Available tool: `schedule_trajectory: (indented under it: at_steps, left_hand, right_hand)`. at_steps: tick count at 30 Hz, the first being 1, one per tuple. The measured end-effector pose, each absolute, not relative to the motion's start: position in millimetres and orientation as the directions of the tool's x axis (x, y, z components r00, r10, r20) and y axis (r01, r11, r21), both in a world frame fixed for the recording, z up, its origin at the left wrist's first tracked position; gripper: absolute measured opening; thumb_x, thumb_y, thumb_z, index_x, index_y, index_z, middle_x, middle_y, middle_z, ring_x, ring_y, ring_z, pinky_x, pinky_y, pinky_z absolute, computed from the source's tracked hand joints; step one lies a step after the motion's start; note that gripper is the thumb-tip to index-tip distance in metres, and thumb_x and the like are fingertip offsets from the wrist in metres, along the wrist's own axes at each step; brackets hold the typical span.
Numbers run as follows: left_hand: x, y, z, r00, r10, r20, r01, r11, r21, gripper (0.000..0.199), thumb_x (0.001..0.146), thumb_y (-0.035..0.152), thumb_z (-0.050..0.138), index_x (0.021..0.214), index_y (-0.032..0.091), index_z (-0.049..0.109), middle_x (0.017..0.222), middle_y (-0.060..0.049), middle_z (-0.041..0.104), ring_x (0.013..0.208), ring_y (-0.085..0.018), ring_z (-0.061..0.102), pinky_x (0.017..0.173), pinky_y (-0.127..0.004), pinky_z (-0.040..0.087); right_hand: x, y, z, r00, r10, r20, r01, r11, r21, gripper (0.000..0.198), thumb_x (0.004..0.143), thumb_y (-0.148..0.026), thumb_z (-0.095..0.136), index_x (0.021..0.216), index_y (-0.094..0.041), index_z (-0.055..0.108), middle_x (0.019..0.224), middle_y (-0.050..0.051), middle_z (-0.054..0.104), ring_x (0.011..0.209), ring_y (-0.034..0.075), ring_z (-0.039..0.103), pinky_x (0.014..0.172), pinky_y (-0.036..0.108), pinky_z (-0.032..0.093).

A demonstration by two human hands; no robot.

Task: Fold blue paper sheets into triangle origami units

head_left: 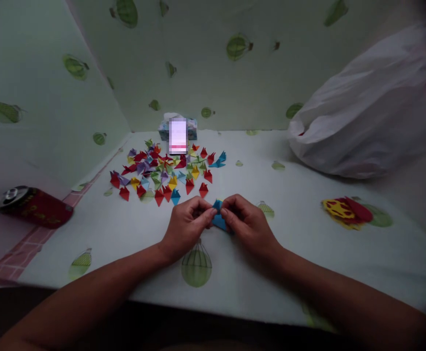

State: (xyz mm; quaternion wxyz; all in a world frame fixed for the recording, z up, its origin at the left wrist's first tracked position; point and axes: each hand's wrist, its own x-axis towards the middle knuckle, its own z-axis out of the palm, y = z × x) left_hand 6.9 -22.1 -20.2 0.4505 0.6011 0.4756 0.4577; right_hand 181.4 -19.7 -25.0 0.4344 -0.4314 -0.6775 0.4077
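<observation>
A small piece of folded blue paper [219, 222] is pinched between my two hands, just above the table's middle. My left hand [190, 222] grips its left side between thumb and fingers. On the right side, my right hand [247, 222] holds it in the same pinching way. The fingers cover part of the paper's upper folds. Beyond my hands lies a spread of small folded paper pieces [159, 196] in red, yellow, blue, purple and green. A larger blue folded paper piece [219, 161] sits at the right edge of that spread.
A phone [178, 135] with a lit, blurred screen leans against a tissue box [192, 129] at the back. To the left, a red and black can [37, 207] stands. A white plastic bag [355, 117] bulges at right. Red and yellow paper pieces [344, 210] lie before it.
</observation>
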Motion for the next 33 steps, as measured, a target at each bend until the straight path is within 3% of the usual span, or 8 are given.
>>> schedule_trajectory:
  at_steps: [6, 12, 27, 33]
  left_hand:
    - [5.9, -22.1, -25.3, 0.149, 0.939, 0.311, 0.277, -0.342, 0.898, 0.013, 0.086, 0.026, 0.069, 0.078, 0.017, 0.064, 0.076, -0.002, 0.064, 0.069, -0.013, 0.061, 0.065, -0.024, 0.049]
    - [6.9, -20.9, -25.8, 0.244, 0.949, 0.202, 0.099, -0.232, 0.968, 0.017, 0.086, 0.031, 0.068, 0.093, 0.017, 0.062, 0.087, -0.003, 0.067, 0.077, -0.015, 0.067, 0.072, -0.026, 0.055]
    - [6.8, -17.0, -23.1, 0.262, 0.957, 0.123, -0.017, -0.123, 0.992, 0.013, 0.084, 0.028, 0.068, 0.085, 0.017, 0.06, 0.075, -0.001, 0.068, 0.071, -0.015, 0.068, 0.069, -0.027, 0.056]
    - [8.6, -19.2, -21.8, 0.271, 0.958, 0.089, -0.065, -0.074, 0.995, 0.013, 0.084, 0.025, 0.069, 0.081, 0.017, 0.059, 0.072, -0.001, 0.067, 0.067, -0.013, 0.066, 0.069, -0.027, 0.056]
  right_hand:
    - [179.1, -23.2, -24.6, -0.288, 0.936, 0.203, 0.178, 0.261, -0.949, 0.015, 0.092, -0.032, 0.058, 0.083, -0.02, 0.053, 0.065, -0.002, 0.055, 0.06, 0.014, 0.051, 0.059, 0.029, 0.042]
    - [180.3, -18.6, -24.9, -0.296, 0.939, 0.173, 0.089, 0.207, -0.974, 0.018, 0.09, -0.035, 0.062, 0.084, -0.02, 0.053, 0.069, -0.002, 0.056, 0.061, 0.012, 0.051, 0.056, 0.026, 0.041]
    - [179.9, -17.1, -27.6, -0.326, 0.935, 0.141, 0.052, 0.167, -0.985, 0.012, 0.091, -0.03, 0.059, 0.087, -0.02, 0.053, 0.072, -0.002, 0.059, 0.06, 0.012, 0.057, 0.058, 0.028, 0.046]
    - [181.0, -20.1, -29.4, -0.26, 0.927, 0.271, 0.114, 0.308, -0.944, 0.007, 0.093, -0.02, 0.055, 0.09, -0.022, 0.05, 0.072, -0.003, 0.053, 0.06, 0.012, 0.054, 0.058, 0.028, 0.045]
